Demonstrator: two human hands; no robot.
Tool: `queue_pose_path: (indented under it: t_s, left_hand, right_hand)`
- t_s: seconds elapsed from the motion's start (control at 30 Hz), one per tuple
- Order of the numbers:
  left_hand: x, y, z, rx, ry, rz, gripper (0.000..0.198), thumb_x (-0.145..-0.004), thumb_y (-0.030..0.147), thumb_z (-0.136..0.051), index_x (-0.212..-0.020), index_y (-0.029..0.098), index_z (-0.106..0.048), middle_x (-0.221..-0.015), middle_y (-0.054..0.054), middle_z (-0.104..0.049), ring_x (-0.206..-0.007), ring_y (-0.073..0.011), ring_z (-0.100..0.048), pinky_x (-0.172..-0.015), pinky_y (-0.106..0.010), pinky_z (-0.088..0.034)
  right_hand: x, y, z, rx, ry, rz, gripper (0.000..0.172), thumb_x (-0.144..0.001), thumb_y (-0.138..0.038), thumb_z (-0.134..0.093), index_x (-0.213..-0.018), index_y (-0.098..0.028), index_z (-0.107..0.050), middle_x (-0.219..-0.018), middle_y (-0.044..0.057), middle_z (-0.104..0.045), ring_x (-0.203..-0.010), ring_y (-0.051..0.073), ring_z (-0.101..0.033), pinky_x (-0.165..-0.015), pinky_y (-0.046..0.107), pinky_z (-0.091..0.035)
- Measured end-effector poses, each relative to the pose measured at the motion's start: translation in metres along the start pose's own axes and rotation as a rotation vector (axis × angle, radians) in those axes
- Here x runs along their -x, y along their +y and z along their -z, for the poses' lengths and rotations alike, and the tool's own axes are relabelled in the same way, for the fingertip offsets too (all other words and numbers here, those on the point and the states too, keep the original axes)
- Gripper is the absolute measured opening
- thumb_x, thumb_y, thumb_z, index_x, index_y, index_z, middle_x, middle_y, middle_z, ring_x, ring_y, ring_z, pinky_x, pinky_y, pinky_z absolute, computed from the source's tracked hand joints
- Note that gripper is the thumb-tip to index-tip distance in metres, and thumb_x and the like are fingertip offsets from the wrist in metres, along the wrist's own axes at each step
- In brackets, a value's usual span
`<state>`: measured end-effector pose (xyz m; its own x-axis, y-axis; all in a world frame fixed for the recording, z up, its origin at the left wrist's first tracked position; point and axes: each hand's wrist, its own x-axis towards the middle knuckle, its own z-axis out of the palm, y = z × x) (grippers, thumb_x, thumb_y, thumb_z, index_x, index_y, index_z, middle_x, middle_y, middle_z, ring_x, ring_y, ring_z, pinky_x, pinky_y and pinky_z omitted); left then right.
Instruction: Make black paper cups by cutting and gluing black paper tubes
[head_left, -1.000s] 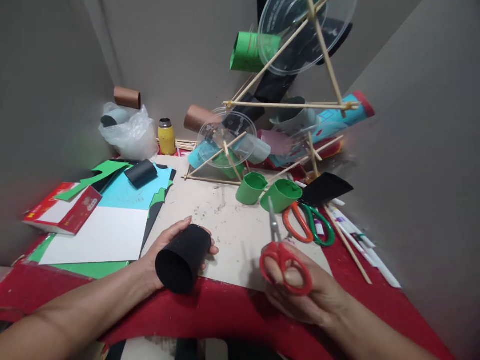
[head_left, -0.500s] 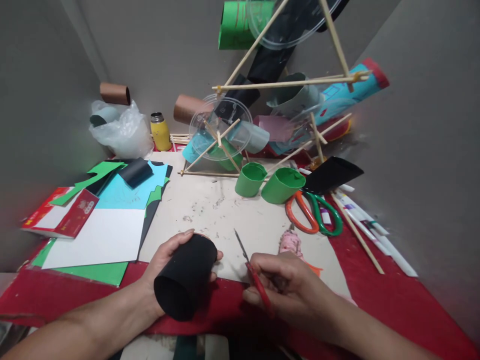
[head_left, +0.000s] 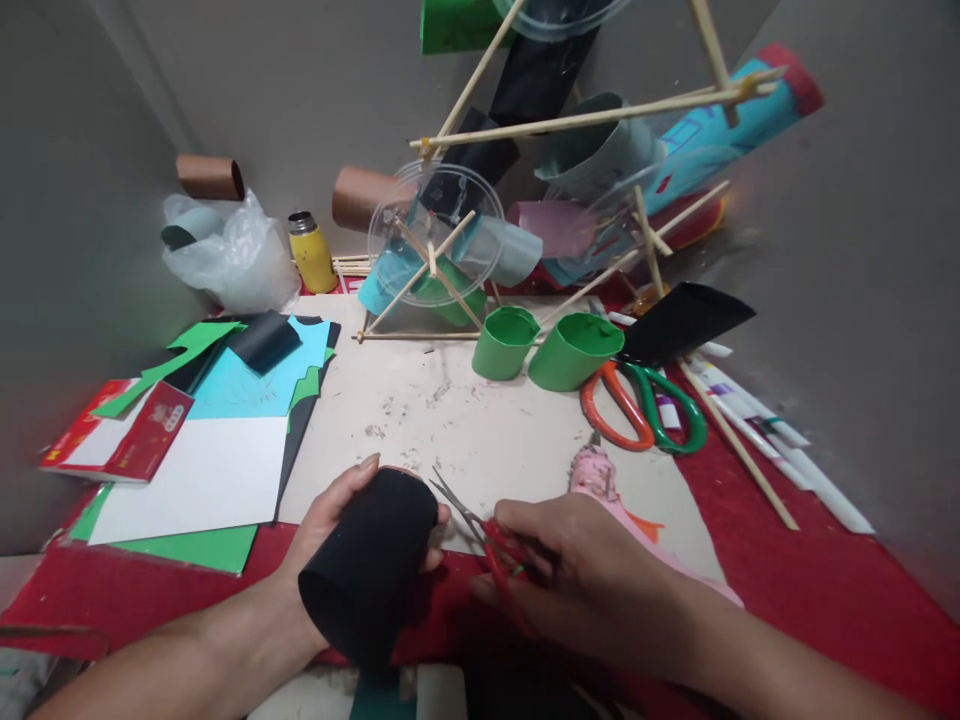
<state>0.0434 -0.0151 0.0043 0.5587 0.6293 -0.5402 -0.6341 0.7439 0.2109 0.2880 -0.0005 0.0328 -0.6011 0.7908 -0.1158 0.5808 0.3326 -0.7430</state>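
A black paper tube (head_left: 371, 560) lies tilted in my left hand (head_left: 330, 530), whose fingers wrap round its far side; one end of the tube faces me. My right hand (head_left: 562, 560) grips small scissors with red handles (head_left: 501, 560). The scissor blades are slightly apart, their tips close to the far end of the tube. Just beyond my right hand is a pink glue gun (head_left: 596, 478), partly hidden by that hand and forearm. Two short green paper tubes (head_left: 506, 345) stand upright on the pale board (head_left: 360, 400) farther off.
A framework of wooden sticks (head_left: 600, 120) with clear plastic lids and paper tubes rises at the back. Large scissors with orange and green handles (head_left: 619, 410) lie at right, beside markers (head_left: 795, 465). Coloured paper (head_left: 195, 480), a plastic bag (head_left: 247, 255) and a yellow bottle (head_left: 311, 255) are at left.
The scissor blades have opened a little, and my right hand has brought their tips left, nearer the black tube. The view has shifted slightly. My left hand still holds the tube.
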Motion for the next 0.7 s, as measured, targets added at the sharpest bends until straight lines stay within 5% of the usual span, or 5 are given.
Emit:
queue_pose_path:
  t_s: [0.27, 0.7]
  left_hand:
    - [0.001, -0.004, -0.006, -0.028, -0.004, -0.027, 0.03, -0.083, 0.04, -0.069, -0.099, 0.014, -0.071, -0.091, -0.011, -0.078, -0.075, -0.0264, -0.076, -0.067, -0.033, -0.059]
    - [0.0, -0.003, -0.01, -0.123, -0.006, -0.093, 0.025, -0.085, 0.04, -0.066, -0.092, 0.017, -0.07, -0.083, -0.009, -0.078, -0.067, -0.025, -0.075, -0.065, -0.032, -0.058]
  right_hand:
    - [-0.001, 0.0, -0.001, 0.07, -0.044, -0.018, 0.023, -0.084, -0.036, -0.062, -0.07, -0.021, -0.053, -0.056, -0.005, -0.052, -0.049, 0.01, -0.037, -0.048, 0.024, -0.023]
    - [0.003, 0.005, -0.003, 0.036, -0.035, 0.056, 0.013, -0.083, -0.03, -0.064, -0.075, -0.02, -0.059, -0.062, -0.003, -0.06, -0.051, 0.011, -0.047, -0.051, 0.024, -0.028]
